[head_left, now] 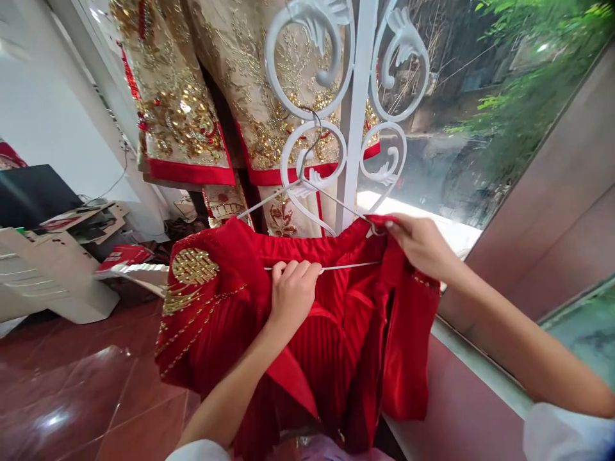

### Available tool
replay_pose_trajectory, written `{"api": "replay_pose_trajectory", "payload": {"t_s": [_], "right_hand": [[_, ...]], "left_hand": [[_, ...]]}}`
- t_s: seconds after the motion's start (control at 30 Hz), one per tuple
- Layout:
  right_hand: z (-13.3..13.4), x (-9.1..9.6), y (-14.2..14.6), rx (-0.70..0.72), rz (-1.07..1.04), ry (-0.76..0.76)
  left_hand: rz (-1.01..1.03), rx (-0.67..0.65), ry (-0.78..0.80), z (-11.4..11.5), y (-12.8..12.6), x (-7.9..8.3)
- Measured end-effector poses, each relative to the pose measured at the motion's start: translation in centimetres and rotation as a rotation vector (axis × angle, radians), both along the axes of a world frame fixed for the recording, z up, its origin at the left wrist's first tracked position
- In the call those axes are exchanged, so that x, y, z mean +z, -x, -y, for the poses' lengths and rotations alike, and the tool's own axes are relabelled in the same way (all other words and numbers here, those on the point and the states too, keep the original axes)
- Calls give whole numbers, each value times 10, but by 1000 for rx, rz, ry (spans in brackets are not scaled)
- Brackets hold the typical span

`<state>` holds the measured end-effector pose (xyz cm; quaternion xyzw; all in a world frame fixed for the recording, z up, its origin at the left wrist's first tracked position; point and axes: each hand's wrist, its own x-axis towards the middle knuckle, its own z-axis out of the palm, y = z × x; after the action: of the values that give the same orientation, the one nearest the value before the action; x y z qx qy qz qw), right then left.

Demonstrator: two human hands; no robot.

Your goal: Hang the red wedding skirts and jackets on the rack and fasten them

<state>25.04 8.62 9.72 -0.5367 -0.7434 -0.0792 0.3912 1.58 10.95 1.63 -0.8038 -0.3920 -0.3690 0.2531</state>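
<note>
A red velvet dress (pixel 331 346) with gold beading and a gold round motif (pixel 195 266) on its shoulder hangs on a thin white hanger (pixel 344 206). The hanger's metal hook is up against white scrolled ironwork (pixel 343 128). My left hand (pixel 294 294) is closed around the hanger's lower bar, inside the neck opening. At the right shoulder, my right hand (pixel 423 246) pinches the dress's red edge near the hanger's end. The lower part of the dress runs out of view at the bottom.
Cream garments (pixel 269 83) with gold sequins and red hems hang behind the ironwork. On the right is a window (pixel 442 147) with greenery outside. A pale desk (pixel 52 275) with a dark monitor (pixel 38 192) stands left, on reddish floor tiles (pixel 96 384).
</note>
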Motion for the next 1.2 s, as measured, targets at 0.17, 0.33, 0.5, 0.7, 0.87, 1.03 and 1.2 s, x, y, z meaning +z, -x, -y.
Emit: {"api": "replay_pose_trajectory", "payload": {"t_s": [0.17,0.33,0.5,0.7,0.87,1.03,1.2], "right_hand": [[1,37,-5,-194,-155,-200],[20,17,20,-417,-6,-360],[22,-38,32,-442,237,-350],[56,-87,29,-694,4,-584],[59,-89,14,-734,-120,-499],[48,-57,-11,-742,49,-335],[39,-18,-70,-624,-56,-130]], "left_hand": [[14,-24,118,0,-23,-5],[29,1,176,1,-44,1],[37,39,129,8,-40,10],[87,-4,-50,40,-43,-13],[130,-91,-201,40,-52,9],[-12,-123,74,13,-83,37],[-73,-77,281,7,-98,24]]}}
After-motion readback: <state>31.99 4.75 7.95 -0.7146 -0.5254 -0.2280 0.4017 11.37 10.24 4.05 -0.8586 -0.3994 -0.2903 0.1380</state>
